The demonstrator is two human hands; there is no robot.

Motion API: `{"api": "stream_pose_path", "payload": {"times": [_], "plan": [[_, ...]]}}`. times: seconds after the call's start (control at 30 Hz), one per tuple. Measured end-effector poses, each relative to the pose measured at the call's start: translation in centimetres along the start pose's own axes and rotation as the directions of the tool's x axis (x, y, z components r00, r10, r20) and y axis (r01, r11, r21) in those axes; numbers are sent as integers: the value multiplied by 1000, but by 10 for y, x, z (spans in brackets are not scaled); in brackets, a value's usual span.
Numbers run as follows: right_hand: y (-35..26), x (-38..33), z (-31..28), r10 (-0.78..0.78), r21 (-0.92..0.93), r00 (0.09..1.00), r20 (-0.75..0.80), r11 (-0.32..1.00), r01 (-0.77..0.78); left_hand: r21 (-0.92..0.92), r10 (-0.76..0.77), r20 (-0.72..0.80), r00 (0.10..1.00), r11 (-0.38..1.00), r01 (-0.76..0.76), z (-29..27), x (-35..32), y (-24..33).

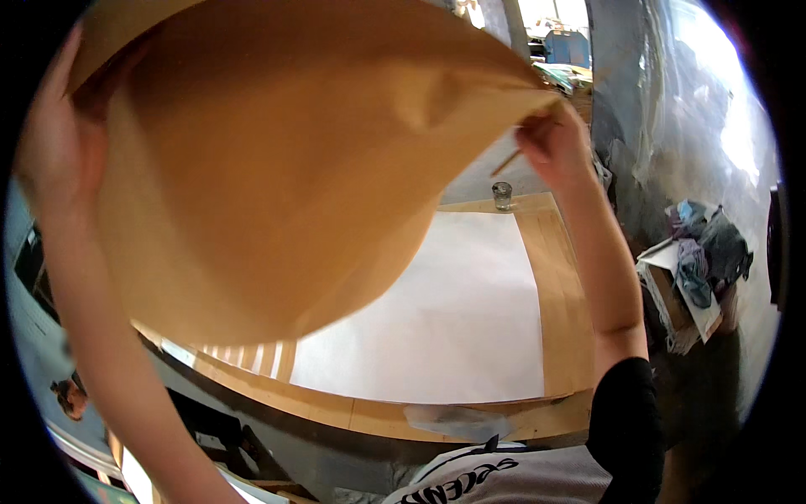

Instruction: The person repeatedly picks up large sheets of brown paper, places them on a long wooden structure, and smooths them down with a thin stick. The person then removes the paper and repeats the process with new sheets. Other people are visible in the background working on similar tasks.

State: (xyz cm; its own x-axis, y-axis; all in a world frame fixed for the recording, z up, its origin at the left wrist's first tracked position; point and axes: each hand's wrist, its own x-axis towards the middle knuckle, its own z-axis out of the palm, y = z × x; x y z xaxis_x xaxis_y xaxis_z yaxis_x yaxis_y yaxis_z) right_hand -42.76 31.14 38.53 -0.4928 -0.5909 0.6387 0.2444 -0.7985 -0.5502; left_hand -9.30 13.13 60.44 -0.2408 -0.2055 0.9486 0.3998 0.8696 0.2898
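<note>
A large brown paper sheet (285,176) is hanging in the air above the left and middle of a table, bowing between a person's two raised hands. The left hand (54,139) is grasping its left side, with the fingers partly hidden and blurred. The right hand (554,139) is pinching its far right corner, and a thin brown stick (505,163) is jutting out from those fingers.

The sheet's near edge is curving down in a loose arc, covering much of a white sheet (437,319) lying on the table. The white sheet's right and near edges are showing, with a brown border (556,311) running along its right side. Pale stripes (252,357) are showing at the near left, and a piece of clear plastic (457,422) is lying along the near edge.

A small clear glass (502,196) is standing at the table's far edge, below the right hand and apart from it; its contents are too small to tell. To the right, beyond a strip of dark floor (693,395), a carton (676,277) is standing near a grey wall (705,126), with grey and purple cloths (709,248) heaping over it.
</note>
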Motion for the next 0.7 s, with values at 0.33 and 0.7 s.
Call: {"api": "stream_pose_path", "payload": {"times": [0.33, 0.7], "plan": [[-14, -137, -39, -492, -638, 770, -406, 756, 147, -627, -436, -112, 893, 728, 277, 16, -153, -77], [178, -345, -35, -4, -76, 131, -991, 832, -550, -614, -967, 251, 39, -128, 779, 2, -512, -213]]}}
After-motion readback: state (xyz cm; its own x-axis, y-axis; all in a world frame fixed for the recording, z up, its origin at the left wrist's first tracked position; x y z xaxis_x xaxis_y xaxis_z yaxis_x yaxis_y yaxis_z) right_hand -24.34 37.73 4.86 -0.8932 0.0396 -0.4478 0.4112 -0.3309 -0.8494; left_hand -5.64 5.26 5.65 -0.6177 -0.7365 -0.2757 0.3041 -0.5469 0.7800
